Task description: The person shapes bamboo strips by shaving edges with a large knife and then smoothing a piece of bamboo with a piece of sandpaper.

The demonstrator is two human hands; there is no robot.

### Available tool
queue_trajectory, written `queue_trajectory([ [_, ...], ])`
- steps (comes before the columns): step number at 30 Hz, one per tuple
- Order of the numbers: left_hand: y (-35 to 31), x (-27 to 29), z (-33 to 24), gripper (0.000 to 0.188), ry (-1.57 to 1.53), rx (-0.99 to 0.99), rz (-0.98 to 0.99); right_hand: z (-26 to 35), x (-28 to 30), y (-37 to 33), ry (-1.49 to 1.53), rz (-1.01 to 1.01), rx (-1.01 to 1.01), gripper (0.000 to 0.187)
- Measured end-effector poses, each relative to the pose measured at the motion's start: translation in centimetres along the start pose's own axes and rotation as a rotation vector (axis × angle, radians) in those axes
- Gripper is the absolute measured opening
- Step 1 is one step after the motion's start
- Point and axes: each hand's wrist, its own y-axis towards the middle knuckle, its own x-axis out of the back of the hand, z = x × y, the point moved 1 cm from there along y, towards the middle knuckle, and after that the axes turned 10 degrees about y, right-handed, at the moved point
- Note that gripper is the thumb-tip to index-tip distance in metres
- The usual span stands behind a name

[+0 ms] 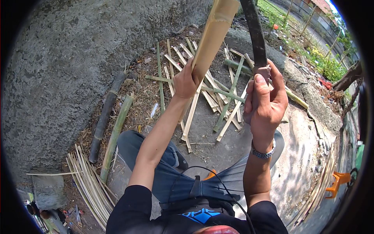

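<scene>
A wide split length of pale bamboo (215, 33) rises from my left hand (184, 83), whose fingers are wrapped round its lower part. Its top end runs out of the picture. To the right, my right hand (268, 104) is closed round the handle of a machete (255, 35). The dark blade points up and passes out at the top edge. Bamboo and blade stand side by side, apart where they show. Below and beyond both hands lies a loose heap of split bamboo strips (191, 116), some pale and some green.
A dark bamboo pole (108, 113) and a green one (117, 137) lie on the left. Thin strips form a bundle (86, 183) at lower left and another (318, 186) at right, near an orange object (336, 184). A rough grey wall (66, 74) fills the far left.
</scene>
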Motion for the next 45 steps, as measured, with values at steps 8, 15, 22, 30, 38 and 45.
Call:
queue_trajectory([
  [8, 7.9, 2.5, -3.1, 0.032, -0.071, 0.025, -0.200, 1.3, 0.3, -1.5, 0.063, 0.017, 0.100, 0.044],
  [15, -0.6, -0.9, -2.5, 0.037, -0.133, 0.056, -0.160, -0.6, 0.4, -2.1, 0.080, 0.093, 0.008, 0.043],
  [22, -0.7, -2.0, 0.4, 0.030, -0.038, 0.087, -0.152, -0.9, 2.0, -2.1, -0.018, 0.071, -0.081, 0.046],
  [30, -1.0, -3.0, -0.9, 0.039, 0.034, 0.111, -0.053, 0.7, 1.3, -1.7, -0.082, 0.037, -0.069, 0.050],
  [38, -0.6, -3.3, -2.0, 0.055, 0.104, 0.120, -0.049, 2.1, -0.4, -0.9, -0.149, 0.023, -0.058, 0.051],
  [45, -0.9, -3.2, -1.9, 0.057, 0.120, 0.123, -0.015, 3.4, -0.6, -0.1, -0.073, 0.012, 0.036, 0.047],
])
